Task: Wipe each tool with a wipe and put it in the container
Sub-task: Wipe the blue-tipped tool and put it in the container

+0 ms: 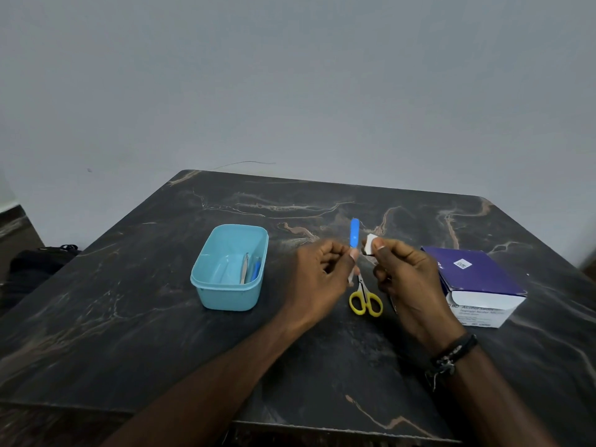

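Two bare hands meet above a dark marbled table [129,317]. The left hand [317,275] pinches a slim blue tool [354,233] near its lower end, so the blue part stands upright above the fingers. The right hand [409,279] pinches a small white wipe [371,245], held just right of the tool and close to it; whether they touch cannot be told. Directly below the two grips, yellow-handled scissors [365,298] lie on the table. Left of the left hand sits a light blue container [229,267] with a few tools [250,267] already inside. Right of the right hand rests a purple and white box [477,285].
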A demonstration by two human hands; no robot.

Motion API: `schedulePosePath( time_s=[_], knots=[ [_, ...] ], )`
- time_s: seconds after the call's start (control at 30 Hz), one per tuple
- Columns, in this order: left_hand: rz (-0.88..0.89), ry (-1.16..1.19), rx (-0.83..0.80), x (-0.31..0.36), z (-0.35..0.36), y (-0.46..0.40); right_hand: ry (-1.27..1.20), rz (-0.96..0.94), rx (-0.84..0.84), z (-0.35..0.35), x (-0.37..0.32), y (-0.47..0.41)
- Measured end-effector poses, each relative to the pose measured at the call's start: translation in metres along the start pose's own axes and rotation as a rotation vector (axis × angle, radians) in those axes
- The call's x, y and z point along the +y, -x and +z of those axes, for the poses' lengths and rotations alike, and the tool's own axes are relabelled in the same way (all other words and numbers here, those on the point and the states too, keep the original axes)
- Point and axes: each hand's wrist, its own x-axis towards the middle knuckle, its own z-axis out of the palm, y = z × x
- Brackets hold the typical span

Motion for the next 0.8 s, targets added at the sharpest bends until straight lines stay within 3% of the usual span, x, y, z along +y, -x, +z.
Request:
schedulePosePath(
  time_s=[0.8],
  knots=[
    [0.018,-0.040,-0.106,-0.0086,0.0017,0.0020,0.003,0.041,-0.016,0.0045,-0.0029,0.0040]
  ],
)
